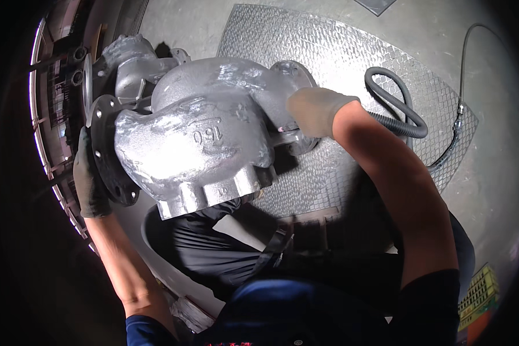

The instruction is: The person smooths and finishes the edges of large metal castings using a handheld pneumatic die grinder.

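because the big metal casting [193,144] is bulky and rounded, the person seems to steady it from both sides; it lies in front of the bent knees, though what bears its weight is hidden. the gloved left hand [91,181] lies along the outer face of the round flange [105,153], fingers long and fairly straight, probably bracing that end; whether the thumb hooks anything, i cannot tell. the gloved right hand [316,109] is bent inward by the smaller end flange [294,75], its fingertips out of sight, so i cannot tell whether they pinch the metal or a tool.

the casting is silvery grey, its swollen body grainy in places and smeared smooth in others, with raised marks and a scalloped lower edge. the left flange is darker, flat and pierced with bolt holes. behind stands a second casting [134,66], rough and lumpy. beyond, a ribbed grey hose [412,118] loops over a tread-patterned metal plate [363,52], perhaps laid there to protect the smooth floor [490,144].
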`<state>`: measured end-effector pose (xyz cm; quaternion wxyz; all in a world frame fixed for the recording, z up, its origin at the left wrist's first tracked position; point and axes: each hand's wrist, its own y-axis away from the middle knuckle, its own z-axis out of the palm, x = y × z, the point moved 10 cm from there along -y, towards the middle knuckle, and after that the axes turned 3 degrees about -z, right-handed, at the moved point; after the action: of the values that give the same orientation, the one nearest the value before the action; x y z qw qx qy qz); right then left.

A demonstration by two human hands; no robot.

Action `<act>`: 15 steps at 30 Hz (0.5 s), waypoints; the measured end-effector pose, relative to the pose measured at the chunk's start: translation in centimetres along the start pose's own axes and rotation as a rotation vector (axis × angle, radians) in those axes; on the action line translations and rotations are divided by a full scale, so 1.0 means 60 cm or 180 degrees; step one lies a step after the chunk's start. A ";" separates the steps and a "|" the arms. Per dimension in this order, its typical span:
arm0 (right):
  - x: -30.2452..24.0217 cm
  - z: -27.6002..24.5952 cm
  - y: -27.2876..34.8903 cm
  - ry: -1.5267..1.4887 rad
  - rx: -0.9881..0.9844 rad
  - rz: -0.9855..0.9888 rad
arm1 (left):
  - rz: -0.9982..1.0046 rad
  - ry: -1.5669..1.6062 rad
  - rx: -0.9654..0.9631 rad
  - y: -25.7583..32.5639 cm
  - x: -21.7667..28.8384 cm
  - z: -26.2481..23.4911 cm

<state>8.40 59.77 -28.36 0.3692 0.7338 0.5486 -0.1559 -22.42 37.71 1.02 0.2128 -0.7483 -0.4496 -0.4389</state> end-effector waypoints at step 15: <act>-0.009 0.054 -0.013 0.0353 -0.0115 0.0018 | 0.0265 -0.0764 -0.0048 0.011 0.022 0.010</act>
<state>8.07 57.17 -30.48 0.3519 0.7361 0.5688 -0.1040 -21.29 38.43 1.89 0.1699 -0.8150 -0.4372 -0.3403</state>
